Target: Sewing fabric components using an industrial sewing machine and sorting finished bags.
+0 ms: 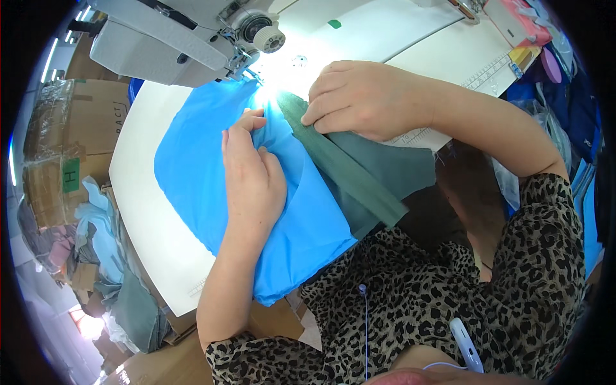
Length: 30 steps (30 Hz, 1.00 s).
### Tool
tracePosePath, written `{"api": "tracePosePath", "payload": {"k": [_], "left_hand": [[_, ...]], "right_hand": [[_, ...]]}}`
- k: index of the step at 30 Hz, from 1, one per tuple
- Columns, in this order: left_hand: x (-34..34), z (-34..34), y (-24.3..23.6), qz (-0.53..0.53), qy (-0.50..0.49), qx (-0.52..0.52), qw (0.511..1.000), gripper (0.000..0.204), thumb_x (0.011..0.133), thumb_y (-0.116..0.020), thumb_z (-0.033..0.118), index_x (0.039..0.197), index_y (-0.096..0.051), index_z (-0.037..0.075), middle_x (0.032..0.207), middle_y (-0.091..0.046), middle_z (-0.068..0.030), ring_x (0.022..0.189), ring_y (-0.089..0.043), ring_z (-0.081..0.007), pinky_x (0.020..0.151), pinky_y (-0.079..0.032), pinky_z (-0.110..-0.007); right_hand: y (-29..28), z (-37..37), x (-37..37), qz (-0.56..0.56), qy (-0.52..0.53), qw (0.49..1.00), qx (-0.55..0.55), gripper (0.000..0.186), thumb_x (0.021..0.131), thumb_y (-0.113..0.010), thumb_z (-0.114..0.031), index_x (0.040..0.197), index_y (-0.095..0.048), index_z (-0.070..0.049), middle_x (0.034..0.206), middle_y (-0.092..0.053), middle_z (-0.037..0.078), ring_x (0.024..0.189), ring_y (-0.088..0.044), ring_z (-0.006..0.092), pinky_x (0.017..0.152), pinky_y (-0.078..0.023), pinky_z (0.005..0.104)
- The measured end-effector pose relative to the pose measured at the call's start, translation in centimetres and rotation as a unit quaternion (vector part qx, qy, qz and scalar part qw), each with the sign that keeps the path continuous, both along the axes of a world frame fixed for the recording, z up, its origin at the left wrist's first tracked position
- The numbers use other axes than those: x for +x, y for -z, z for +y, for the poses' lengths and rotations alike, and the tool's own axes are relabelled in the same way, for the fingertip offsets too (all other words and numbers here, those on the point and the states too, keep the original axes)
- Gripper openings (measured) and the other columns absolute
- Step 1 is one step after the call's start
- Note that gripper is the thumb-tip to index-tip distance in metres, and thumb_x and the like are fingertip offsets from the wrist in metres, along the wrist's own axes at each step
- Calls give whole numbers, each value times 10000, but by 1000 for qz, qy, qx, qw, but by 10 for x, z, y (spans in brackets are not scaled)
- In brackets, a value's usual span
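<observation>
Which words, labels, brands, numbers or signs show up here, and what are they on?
I won't copy the wording, but writing shows on these:
Carton, left: dark letters printed sideways, large enough to read.
Green label, left: one bold dark character, readable.
Ruler markings on the white table: too small to read.
Navy cloth, far right: a pale mark, too small to read.

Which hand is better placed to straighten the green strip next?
Probably the right hand: it already touches the green strip near its upper end, while the left hand rests on the blue fabric.
</observation>
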<state>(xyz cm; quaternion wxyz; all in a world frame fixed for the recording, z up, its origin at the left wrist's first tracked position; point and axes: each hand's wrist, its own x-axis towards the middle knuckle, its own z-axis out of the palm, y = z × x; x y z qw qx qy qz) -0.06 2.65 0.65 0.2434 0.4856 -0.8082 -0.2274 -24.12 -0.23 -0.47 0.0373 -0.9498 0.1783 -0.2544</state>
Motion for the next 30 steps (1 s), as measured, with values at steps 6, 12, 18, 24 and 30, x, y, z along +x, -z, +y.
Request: {"api": "tracePosePath", "payload": {"k": [6,12,18,24,30], "left_hand": [[-1,1,-3,-59,19,-32,998,367,819,-439,-57,1156,-536,50,1273,-533,-142,1270,-467,-318,1125,-230,-545],[-3,2,-2,-102,27,-53,993,360,838,-471,-16,1168,-582,77,1278,-535,-117,1280,-460,-305,1122,-229,-551],[-2,3,-1,-99,9,-48,994,378,864,-443,2,1204,-580,93,1329,-532,-112,1273,-473,-284,1145,-209,-494],[-3,3,-1,-108,10,-51,993,398,864,-438,2,1223,-578,106,1331,-529,-111,1271,-474,-283,1149,-206,-498],[-2,2,-1,-120,20,-61,991,427,846,-463,-3,1230,-592,131,1325,-514,-106,1280,-461,-285,1132,-222,-534]], "right_hand": [[-4,-2,-1,6,12,1000,0,148,725,-619,-75,862,-674,-72,1012,-666,1,1020,-585,201,905,-457,347],[-7,-2,-3,13,-21,1000,3,133,729,-607,-48,849,-662,-65,1096,-666,2,1048,-579,212,914,-453,347],[-8,-2,0,13,-34,999,31,144,731,-606,-34,867,-649,-57,1107,-663,6,1053,-575,214,907,-452,350],[-10,-4,-6,7,-16,999,51,187,715,-647,-37,900,-646,-68,1056,-675,30,1068,-586,231,946,-460,359],[-6,-5,-4,-9,-22,996,87,152,737,-663,-53,888,-650,-57,1081,-681,62,1116,-602,247,991,-470,392]]}}
